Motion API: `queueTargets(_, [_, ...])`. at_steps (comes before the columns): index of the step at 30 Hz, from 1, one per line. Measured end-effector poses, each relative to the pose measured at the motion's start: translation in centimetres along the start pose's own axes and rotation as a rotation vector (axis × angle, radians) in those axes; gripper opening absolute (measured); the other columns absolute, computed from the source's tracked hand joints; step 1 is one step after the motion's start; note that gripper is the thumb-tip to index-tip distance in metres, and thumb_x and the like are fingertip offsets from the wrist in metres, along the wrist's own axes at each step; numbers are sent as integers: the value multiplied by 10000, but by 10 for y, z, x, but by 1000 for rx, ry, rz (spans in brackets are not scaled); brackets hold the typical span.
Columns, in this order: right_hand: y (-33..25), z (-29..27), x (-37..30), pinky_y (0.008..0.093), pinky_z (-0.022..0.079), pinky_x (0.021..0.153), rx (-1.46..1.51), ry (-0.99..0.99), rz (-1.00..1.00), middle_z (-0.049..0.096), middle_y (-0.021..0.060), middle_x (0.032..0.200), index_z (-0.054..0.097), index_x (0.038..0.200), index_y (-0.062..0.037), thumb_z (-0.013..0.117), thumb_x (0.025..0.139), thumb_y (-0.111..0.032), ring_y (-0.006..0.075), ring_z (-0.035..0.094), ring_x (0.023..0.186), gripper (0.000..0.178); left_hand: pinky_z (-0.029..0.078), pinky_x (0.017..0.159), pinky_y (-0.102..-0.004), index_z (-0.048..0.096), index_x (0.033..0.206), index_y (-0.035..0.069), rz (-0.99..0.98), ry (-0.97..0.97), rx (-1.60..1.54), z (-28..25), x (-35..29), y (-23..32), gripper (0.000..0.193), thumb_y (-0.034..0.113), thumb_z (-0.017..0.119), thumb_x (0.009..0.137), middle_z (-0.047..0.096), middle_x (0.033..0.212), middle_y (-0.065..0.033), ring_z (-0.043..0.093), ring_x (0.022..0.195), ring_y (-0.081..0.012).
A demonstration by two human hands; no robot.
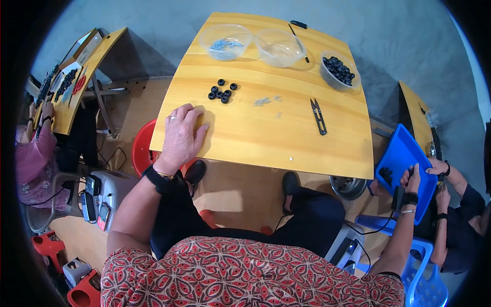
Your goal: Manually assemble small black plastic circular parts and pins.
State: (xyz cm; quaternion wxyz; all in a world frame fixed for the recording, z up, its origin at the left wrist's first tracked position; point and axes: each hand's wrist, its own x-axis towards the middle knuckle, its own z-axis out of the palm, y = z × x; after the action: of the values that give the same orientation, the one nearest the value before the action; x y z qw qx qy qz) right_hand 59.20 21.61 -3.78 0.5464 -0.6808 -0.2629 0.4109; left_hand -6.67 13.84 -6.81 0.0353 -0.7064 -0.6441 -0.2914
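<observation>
Presently right hand (410, 180), frame right, curled over blue tray (403, 145), grip unclear, black pieces (385, 176) just left; left hand (180, 131), centre-left, loosely spread on tabletop (238, 135), black beads (219, 94) upper right.

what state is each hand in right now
Left hand: loosely open, back up, at the wooden table, no held item visible.
Right hand: curled over the blue tray; whether it holds anything cannot be told.
</observation>
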Motion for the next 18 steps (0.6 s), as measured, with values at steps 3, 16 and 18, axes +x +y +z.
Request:
queueTargets(3, [-34,100,-60,206,149,319,73,-497,36,227,-51,457,420,741,-160,434,871,-450,71,211,336,318,335,824,-397,517,1005,33,1,-16,-13,0,1,0,310,153,600,731,470,1018,-138,448,960,-306])
queueTargets(16, [7,433,-139,445,426,697,-1300,-687,-1039,581,242,816,549,820,11,416,864,-310,401,546,788,350,308,873,-400,459,1082,36,10,-76,-41,-4,-3,-8,401,197,604,745,441,1074,-136,414,1028,-299])
queueTargets(18, [3,441,-142,445,428,696,-1319,-689,-1077,584,236,813,544,837,10,414,866,-316,390,550,786,351,308,872,-400,457,1080,35,12,-75,-54,-5,-3,-9,399,196,602,745,441,1073,-136,414,1026,-297])
